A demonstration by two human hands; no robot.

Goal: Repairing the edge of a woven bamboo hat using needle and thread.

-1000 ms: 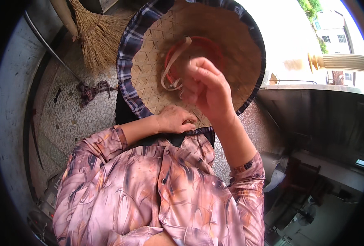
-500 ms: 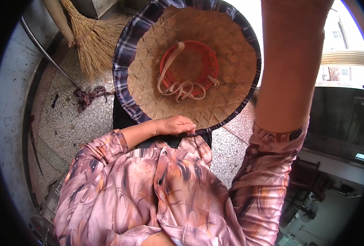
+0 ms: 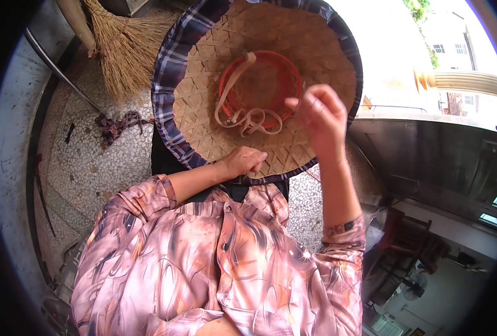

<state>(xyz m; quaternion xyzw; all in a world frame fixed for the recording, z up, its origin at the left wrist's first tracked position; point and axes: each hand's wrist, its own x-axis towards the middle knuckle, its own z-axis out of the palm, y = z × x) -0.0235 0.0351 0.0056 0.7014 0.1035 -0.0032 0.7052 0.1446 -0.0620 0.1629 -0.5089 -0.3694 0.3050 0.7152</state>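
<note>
From my end the speckled floor (image 3: 86, 190) shows mostly to the left of the hat, with a strip of it below the brim on the right. A dark panel (image 3: 433, 148) stands to the right of the hat, and the patterned shirt (image 3: 170, 252) fills the space on its near side.

The hat (image 3: 203, 126) itself — woven, round, bordered with plaid cloth (image 3: 164, 101) — lies with its inside facing me, just ahead of the person's body. Left of the hat's far half is a straw broom (image 3: 129, 56); a dark rag bundle (image 3: 112, 127) lies left of its middle. At the hat's centre sits a red ring (image 3: 290, 84), and a pale strap (image 3: 233, 78) runs down the ring's left side, then loops at its near edge.

The relation I watch most is between the hat and the two sets of fingers. Being round, the hat has no long axis to line up with. The left hand (image 3: 244, 161) is the nearer one to its near brim, right at that edge, fingers curled; I cannot tell whether they pinch the weave or only rest there. The right hand (image 3: 326, 120) is raised over the hat's right side, fingers bent inward and blurred — whether anything thin is between them, I cannot tell. From those fingers, the hat's centre lies to the left, and its near brim leftward and toward the body.
</note>
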